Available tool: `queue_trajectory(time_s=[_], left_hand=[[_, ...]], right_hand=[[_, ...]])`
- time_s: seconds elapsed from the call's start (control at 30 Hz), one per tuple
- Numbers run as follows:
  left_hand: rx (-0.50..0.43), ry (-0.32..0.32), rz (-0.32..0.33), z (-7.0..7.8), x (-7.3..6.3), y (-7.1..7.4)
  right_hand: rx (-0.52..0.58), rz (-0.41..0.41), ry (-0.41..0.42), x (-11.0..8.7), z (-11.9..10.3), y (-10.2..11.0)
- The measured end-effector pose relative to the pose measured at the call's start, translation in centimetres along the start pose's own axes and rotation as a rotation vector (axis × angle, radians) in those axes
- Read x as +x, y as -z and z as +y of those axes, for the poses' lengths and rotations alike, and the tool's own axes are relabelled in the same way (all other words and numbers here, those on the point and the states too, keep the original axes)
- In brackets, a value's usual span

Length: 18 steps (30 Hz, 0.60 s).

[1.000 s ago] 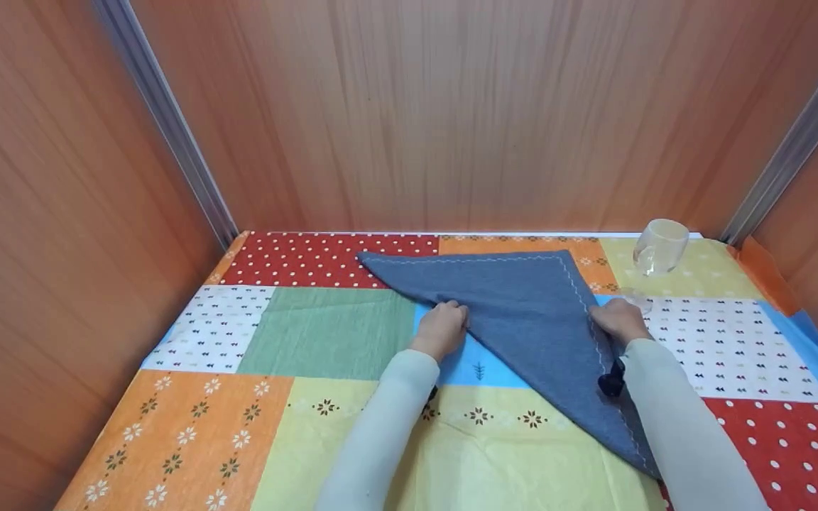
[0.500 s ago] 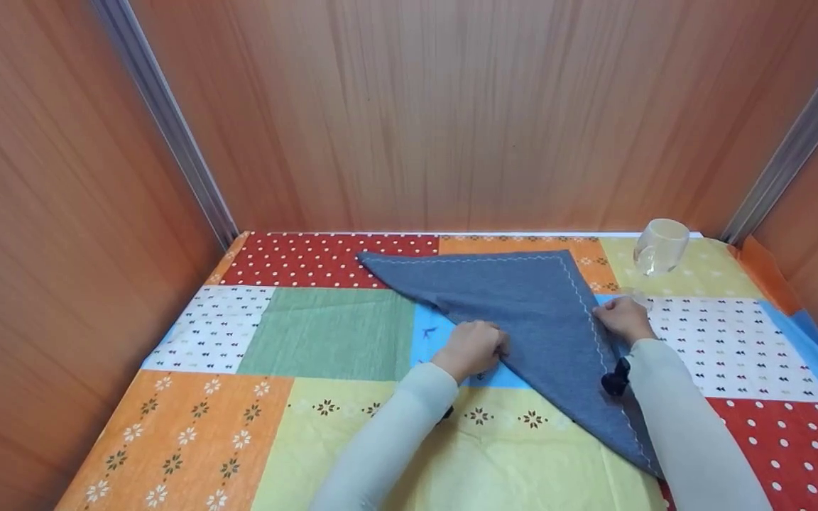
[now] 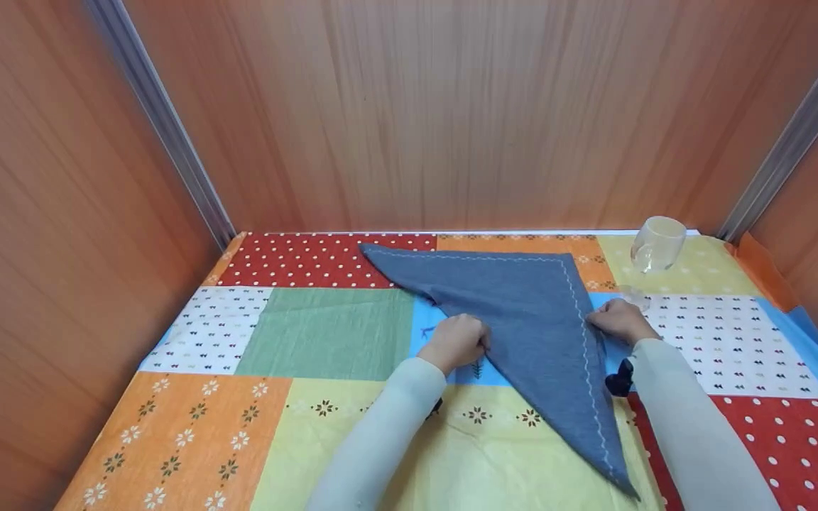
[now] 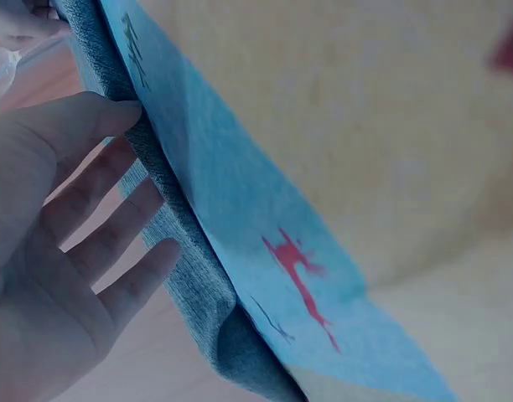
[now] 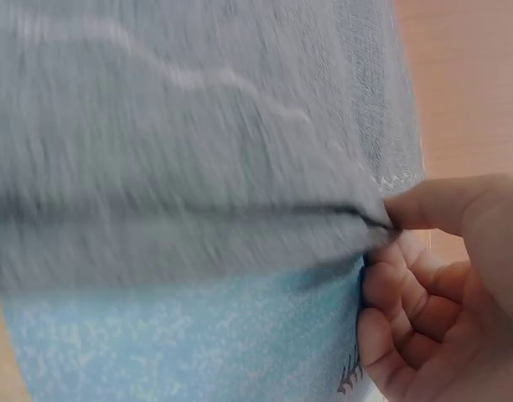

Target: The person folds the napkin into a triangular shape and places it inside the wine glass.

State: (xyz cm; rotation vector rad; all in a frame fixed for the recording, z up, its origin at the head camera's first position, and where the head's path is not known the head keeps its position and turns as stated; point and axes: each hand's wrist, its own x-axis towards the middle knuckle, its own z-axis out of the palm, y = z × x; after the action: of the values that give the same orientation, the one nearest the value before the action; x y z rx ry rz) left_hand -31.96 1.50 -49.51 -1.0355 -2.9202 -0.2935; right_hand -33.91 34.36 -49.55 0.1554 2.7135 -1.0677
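A blue-grey cloth (image 3: pixel 522 312), doubled into a triangle with white zigzag stitching near its edges, lies on the table. My left hand (image 3: pixel 456 342) pinches its slanting folded edge near the middle. In the left wrist view, that hand's thumb (image 4: pixel 114 115) lies over the edge while the other fingers reach beneath. At the cloth's right side, my right hand (image 3: pixel 622 321) pinches the stitched edge. The right wrist view shows the cloth layers (image 5: pixel 357 219) between thumb and curled fingers, somewhat blurred.
An upside-down clear glass (image 3: pixel 657 245) stands behind my right hand at the back right. A patchwork tablecloth (image 3: pixel 331 333) covers the table. Wood-patterned panels (image 3: pixel 423 121) enclose the back and sides.
My left hand slid right and nearer along the fold, then shifted slightly back left. The cloth's near corner has swung left, away from my right sleeve. My right hand stays almost in place.
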Motion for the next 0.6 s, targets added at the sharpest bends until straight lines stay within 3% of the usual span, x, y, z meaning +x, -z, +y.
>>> queue_trajectory(time_s=[0.4,0.6], left_hand=[[-0.040,0.055,0.039,-2.3,0.1,0.6],[-0.076,0.113,0.074,-3.8,0.2,0.7]], right_hand=[[-0.015,-0.083,-0.027,-0.2,-0.8,-0.4],[0.012,-0.212,0.024,-0.5,-1.6,-0.5]])
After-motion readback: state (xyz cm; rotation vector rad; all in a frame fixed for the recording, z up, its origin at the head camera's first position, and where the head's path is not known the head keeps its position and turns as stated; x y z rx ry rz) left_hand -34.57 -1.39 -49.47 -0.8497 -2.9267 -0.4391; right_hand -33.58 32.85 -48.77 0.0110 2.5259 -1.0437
